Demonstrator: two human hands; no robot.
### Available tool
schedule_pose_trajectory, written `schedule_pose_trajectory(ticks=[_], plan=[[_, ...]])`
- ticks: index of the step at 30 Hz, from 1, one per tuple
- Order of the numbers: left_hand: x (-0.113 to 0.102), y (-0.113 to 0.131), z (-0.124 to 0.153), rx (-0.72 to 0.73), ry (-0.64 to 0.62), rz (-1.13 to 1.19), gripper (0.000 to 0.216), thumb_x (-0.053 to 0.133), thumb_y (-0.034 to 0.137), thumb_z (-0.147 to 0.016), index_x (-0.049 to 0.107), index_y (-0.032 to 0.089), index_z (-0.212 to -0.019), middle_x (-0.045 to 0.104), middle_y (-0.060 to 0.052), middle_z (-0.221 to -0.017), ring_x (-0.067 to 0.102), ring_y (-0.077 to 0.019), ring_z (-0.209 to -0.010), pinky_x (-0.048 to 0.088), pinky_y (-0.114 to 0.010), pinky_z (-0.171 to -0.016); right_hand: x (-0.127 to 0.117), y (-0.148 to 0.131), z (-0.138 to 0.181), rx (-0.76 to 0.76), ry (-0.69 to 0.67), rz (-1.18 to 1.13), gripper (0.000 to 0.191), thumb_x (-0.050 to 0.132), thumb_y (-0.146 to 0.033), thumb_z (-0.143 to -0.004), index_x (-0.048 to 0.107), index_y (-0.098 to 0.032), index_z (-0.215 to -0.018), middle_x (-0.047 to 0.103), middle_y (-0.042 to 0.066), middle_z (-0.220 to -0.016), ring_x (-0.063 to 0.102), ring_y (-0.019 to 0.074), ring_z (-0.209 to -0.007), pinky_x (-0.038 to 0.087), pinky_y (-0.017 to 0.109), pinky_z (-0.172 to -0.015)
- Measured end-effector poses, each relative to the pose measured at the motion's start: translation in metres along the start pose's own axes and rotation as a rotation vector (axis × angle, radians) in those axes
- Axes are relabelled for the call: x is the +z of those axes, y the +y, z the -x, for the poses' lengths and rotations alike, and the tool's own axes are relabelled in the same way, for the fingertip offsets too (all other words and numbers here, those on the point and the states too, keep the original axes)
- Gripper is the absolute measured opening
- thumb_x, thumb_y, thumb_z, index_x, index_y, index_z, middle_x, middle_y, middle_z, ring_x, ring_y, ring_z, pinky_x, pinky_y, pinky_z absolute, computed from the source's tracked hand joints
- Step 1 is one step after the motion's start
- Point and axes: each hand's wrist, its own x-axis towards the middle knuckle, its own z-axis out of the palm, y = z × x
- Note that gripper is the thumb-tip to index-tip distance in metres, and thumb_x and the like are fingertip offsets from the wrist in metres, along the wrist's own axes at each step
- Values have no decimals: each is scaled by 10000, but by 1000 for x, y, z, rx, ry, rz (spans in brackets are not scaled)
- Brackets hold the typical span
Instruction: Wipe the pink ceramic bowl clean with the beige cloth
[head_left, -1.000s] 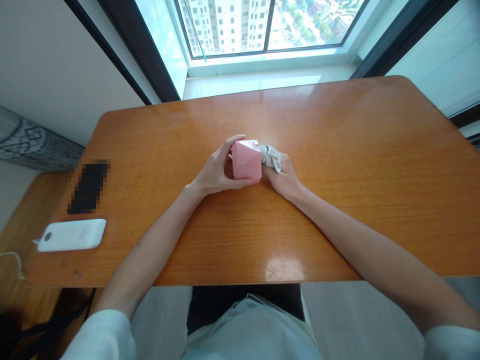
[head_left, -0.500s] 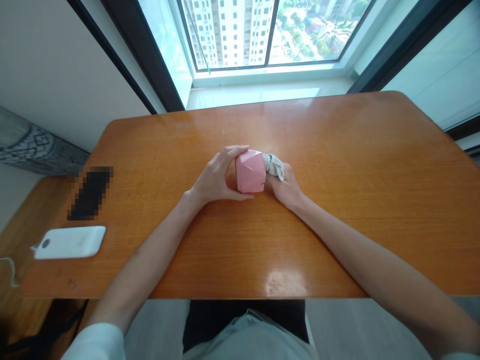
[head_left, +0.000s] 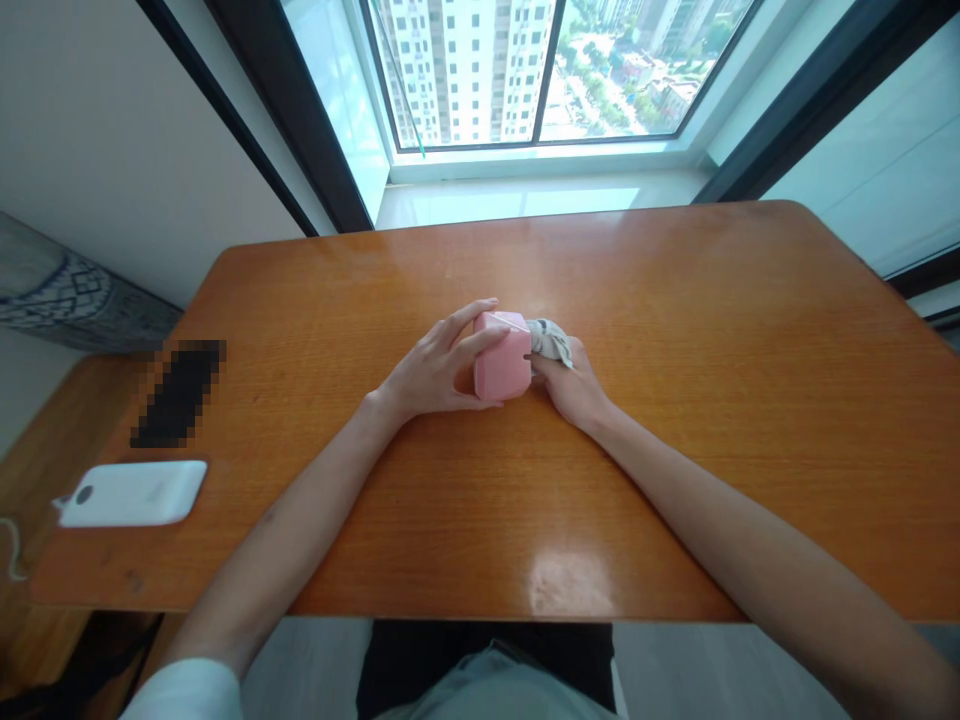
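A small pink box rests on the orange wooden table near its middle. My left hand wraps round the box's left side, fingers over its top and thumb below. My right hand is closed on a crumpled grey-white cloth and presses it against the box's right side.
A white power bank with a cable lies at the table's left front edge. Beside it sits a dark blurred-out flat object. A window and sill run behind the table's far edge. A patterned cushion is at the far left.
The pink box has turned in my left hand from tilted on an edge to lying flatter. My right hand with the cloth stays against its right side. The camera view tipped slightly.
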Motion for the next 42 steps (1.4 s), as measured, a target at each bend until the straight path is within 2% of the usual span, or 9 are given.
schedule_pose_trajectory(ticks=[7, 12, 15, 19, 25, 30, 32, 36, 42], plan=[[4, 14, -7, -259, 70, 274, 1123, 967, 694, -732, 466, 280, -1647, 689, -151, -1520, 739, -353, -1312, 615, -468, -1113, 2, -7, 5, -42, 2, 35, 225, 860, -439, -842, 815, -222, -884, 753, -11, -843, 630, 182, -806, 546, 311, -776], [5, 2, -2, -184, -20, 246, 1421, 993, 768, -646, 239, 353, -1777, 456, -199, -1766, 532, -467, -1592, 506, -625, -1276, 0, -3, 2, 7, 9, 1, 197, 844, -424, -860, 827, -233, -905, 777, -11, -889, 664, 202, -874, 560, 327, -849], [4, -1, 0, -63, -38, 117, 1317, 996, 687, -716, 250, 407, -1764, 314, -191, -1842, 424, -472, -1674, 473, -669, -1301, -2, 2, -1, 16, 7, -41, 150, 829, -372, -873, 836, -244, -952, 781, -23, -925, 666, 193, -886, 556, 321, -867], [3, 7, -4, -44, 31, 78, 1091, 978, 552, -806, 391, 342, -1701, 481, -197, -1722, 553, -405, -1583, 543, -557, -1260, -2, 2, -1, -20, 26, -10, 152, 832, -378, -865, 822, -231, -904, 761, -18, -887, 635, 184, -848, 547, 319, -829], [5, 13, -8, -294, 45, 311, 1143, 962, 677, -755, 423, 295, -1688, 686, -154, -1526, 770, -329, -1238, 661, -434, -1021, 2, -3, 4, -10, 28, 7, 184, 863, -400, -816, 784, -235, -820, 758, -4, -853, 642, 194, -829, 549, 330, -788], [4, -1, -1, -165, -21, 221, 1416, 992, 766, -656, 235, 365, -1784, 421, -202, -1785, 508, -477, -1607, 554, -640, -1227, 1, -1, 1, 34, 37, -18, 171, 854, -399, -809, 795, -243, -847, 788, -9, -900, 668, 207, -871, 576, 350, -853], [3, -4, 0, -78, -27, 143, 1368, 992, 713, -704, 221, 391, -1786, 325, -193, -1835, 412, -473, -1678, 491, -680, -1289, 1, 0, 0, 32, 41, -26, 166, 852, -392, -813, 803, -243, -867, 788, -13, -917, 666, 204, -877, 574, 344, -855], [0, 4, -4, -50, 12, 117, 1210, 985, 589, -783, 314, 335, -1757, 493, -193, -1722, 542, -407, -1597, 515, -575, -1301, 0, -1, 0, -3, 36, -6, 173, 843, -406, -843, 814, -237, -863, 759, -15, -875, 653, 194, -853, 558, 323, -808], [1, 15, -8, -294, 38, 264, 1171, 985, 662, -717, 454, 252, -1677, 677, -173, -1562, 738, -364, -1332, 609, -463, -1130, 2, -2, 4, -21, 5, 17, 230, 832, -460, -868, 833, -244, -946, 780, -8, -917, 659, 200, -870, 569, 338, -833]])
